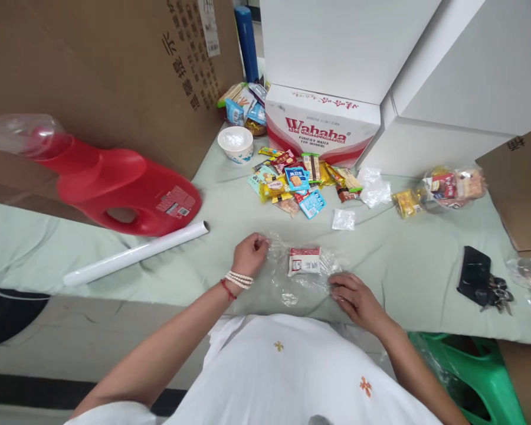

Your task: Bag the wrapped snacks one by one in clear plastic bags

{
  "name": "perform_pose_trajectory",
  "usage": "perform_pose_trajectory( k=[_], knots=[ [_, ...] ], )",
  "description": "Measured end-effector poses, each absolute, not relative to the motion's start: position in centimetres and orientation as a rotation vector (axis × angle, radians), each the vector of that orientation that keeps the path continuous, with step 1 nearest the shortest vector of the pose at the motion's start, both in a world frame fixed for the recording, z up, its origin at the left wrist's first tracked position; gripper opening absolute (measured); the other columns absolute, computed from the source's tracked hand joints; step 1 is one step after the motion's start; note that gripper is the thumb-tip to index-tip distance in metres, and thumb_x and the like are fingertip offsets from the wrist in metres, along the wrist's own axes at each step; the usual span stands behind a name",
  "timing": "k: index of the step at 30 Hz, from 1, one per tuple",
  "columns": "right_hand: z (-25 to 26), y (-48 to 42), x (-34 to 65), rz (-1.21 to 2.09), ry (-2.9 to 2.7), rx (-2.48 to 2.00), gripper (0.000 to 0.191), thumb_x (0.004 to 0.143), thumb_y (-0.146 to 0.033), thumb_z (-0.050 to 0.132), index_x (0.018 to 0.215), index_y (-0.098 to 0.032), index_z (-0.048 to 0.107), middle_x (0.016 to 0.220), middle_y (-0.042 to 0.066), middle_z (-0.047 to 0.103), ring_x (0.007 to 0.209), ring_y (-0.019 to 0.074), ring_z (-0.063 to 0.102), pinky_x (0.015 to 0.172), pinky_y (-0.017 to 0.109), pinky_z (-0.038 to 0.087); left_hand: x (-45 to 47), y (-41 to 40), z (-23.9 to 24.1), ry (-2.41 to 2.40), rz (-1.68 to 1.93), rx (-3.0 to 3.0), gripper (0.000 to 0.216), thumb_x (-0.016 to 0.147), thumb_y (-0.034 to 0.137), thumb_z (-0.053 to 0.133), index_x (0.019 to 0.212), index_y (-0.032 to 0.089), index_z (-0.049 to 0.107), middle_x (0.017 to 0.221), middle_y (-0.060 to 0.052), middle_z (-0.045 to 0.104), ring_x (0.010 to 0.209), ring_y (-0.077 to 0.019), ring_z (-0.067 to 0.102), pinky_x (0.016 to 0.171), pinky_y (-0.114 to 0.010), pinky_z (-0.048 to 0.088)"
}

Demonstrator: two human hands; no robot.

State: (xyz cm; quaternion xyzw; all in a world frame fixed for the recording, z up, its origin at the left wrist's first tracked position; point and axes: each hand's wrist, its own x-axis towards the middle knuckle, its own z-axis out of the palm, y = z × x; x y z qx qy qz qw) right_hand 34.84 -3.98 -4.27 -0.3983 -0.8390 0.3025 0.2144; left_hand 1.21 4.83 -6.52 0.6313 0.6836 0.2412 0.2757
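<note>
A clear plastic bag point(278, 277) is spread out near the front edge of the cloth-covered table. On or inside it lies a small red and white snack packet point(304, 261); I cannot tell which. My left hand point(251, 255), with beaded bracelets at the wrist, pinches the bag's left upper corner between thumb and fingers. At the opposite side my right hand point(357, 296) has its curled fingers on the bag's right edge. Behind them is a loose pile of wrapped snacks point(298, 180), with a small folded clear plastic piece point(343, 219) in front of it.
A paper bowl point(235, 144) and a Wahaha carton point(323, 127) stand at the back. To the left are a red detergent bottle point(128, 183) and a white tube point(137, 255). Rightward lie a filled snack bag point(454, 186), a black phone point(474, 273) and keys point(498, 295).
</note>
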Motion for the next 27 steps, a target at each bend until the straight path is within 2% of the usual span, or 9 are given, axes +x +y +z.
perform_pose_trajectory(
  k=[4, 6, 9, 12, 15, 17, 21, 24, 27],
  knots=[
    [-3.0, -3.2, 35.1, 0.974, -2.247, -1.134, 0.013, 0.098, -0.018, 0.055, 0.102, -0.025, 0.065, 0.13, 0.011, 0.068, 0.121, 0.0248, 0.063, 0.102, 0.043, 0.051, 0.1, 4.0, -7.3, 2.072, 0.864, 1.957, 0.021, 0.081, 0.019, 0.063, 0.102, 0.016, 0.065, 0.105, -0.014, 0.061, 0.101, -0.0289, 0.057, 0.089, -0.044, 0.05],
    [-2.1, -2.3, 35.2, 1.112, -2.21, -1.134, 0.012, 0.099, -0.019, 0.053, 0.099, -0.024, 0.064, 0.138, 0.012, 0.065, 0.129, 0.0248, 0.06, 0.106, 0.042, 0.05, 0.2, 3.4, -7.4, 1.919, 0.861, 2.254, 0.014, 0.083, 0.011, 0.058, 0.09, 0.019, 0.067, 0.101, -0.013, 0.063, 0.104, -0.0293, 0.057, 0.092, -0.046, 0.047],
    [-0.9, -0.5, 35.3, 1.35, -2.197, -1.044, 0.012, 0.099, -0.021, 0.052, 0.093, -0.022, 0.062, 0.158, 0.012, 0.047, 0.136, 0.0252, 0.056, 0.108, 0.043, 0.049, 0.6, 3.4, -7.5, 1.512, 0.713, 2.573, 0.028, 0.084, 0.003, 0.053, 0.082, 0.023, 0.071, 0.101, -0.009, 0.069, 0.107, -0.0267, 0.059, 0.094, -0.046, 0.045],
    [-0.7, 1.0, 34.9, 1.463, -2.211, -0.953, 0.012, 0.098, -0.024, 0.054, 0.09, -0.021, 0.062, 0.171, 0.008, 0.022, 0.151, 0.0281, 0.037, 0.116, 0.046, 0.042, 0.7, 4.2, -7.4, 1.429, 0.558, 2.564, 0.042, 0.079, 0.0, 0.054, 0.104, 0.026, 0.075, 0.123, -0.01, 0.069, 0.122, -0.0289, 0.056, 0.099, -0.05, 0.044],
    [-0.9, 1.9, 34.4, 1.44, -2.189, -1.0, 0.013, 0.099, -0.025, 0.054, 0.091, -0.021, 0.064, 0.174, 0.005, 0.012, 0.159, 0.0282, 0.017, 0.122, 0.047, 0.033, 0.2, 5.0, -6.8, 1.584, 0.477, 2.411, 0.061, 0.071, -0.002, 0.055, 0.123, 0.024, 0.071, 0.141, -0.013, 0.061, 0.135, -0.0329, 0.049, 0.105, -0.054, 0.043],
    [-1.0, 2.0, 34.0, 1.422, -2.171, -1.042, 0.014, 0.1, -0.025, 0.053, 0.094, -0.021, 0.065, 0.172, 0.007, 0.018, 0.157, 0.0274, 0.022, 0.121, 0.046, 0.034, -0.4, 4.9, -6.0, 1.535, 0.46, 2.472, 0.077, 0.067, -0.004, 0.054, 0.136, 0.027, 0.064, 0.153, -0.012, 0.051, 0.147, -0.0352, 0.037, 0.113, -0.061, 0.035],
    [-1.0, 2.0, 33.7, 1.408, -2.207, -1.047, 0.015, 0.101, -0.026, 0.051, 0.096, -0.022, 0.065, 0.16, 0.013, 0.043, 0.147, 0.0267, 0.043, 0.116, 0.045, 0.041, -1.2, 3.1, -4.2, 0.929, 0.393, 2.791, 0.088, 0.074, -0.006, 0.051, 0.15, 0.039, 0.048, 0.161, -0.002, 0.046, 0.158, -0.0295, 0.022, 0.124, -0.066, -0.004],
    [-0.7, 2.2, 33.7, 1.415, -2.193, -1.066, 0.016, 0.102, -0.029, 0.051, 0.095, -0.022, 0.065, 0.153, 0.013, 0.051, 0.14, 0.0266, 0.052, 0.113, 0.044, 0.044, -1.1, 1.5, -3.6, 0.69, 0.376, 2.72, 0.063, 0.083, 0.01, 0.057, 0.142, 0.031, 0.055, 0.144, -0.006, 0.064, 0.155, -0.0283, 0.032, 0.122, -0.063, -0.02],
    [-0.6, 2.7, 33.9, 1.419, -2.131, -1.104, 0.019, 0.102, -0.035, 0.053, 0.095, -0.023, 0.066, 0.145, 0.012, 0.057, 0.132, 0.0261, 0.057, 0.11, 0.043, 0.045, -0.8, 0.7, -4.0, 0.745, 0.452, 2.573, 0.023, 0.089, 0.028, 0.062, 0.11, 0.026, 0.07, 0.12, -0.006, 0.076, 0.147, -0.0316, 0.045, 0.121, -0.065, -0.021]
  ],
)
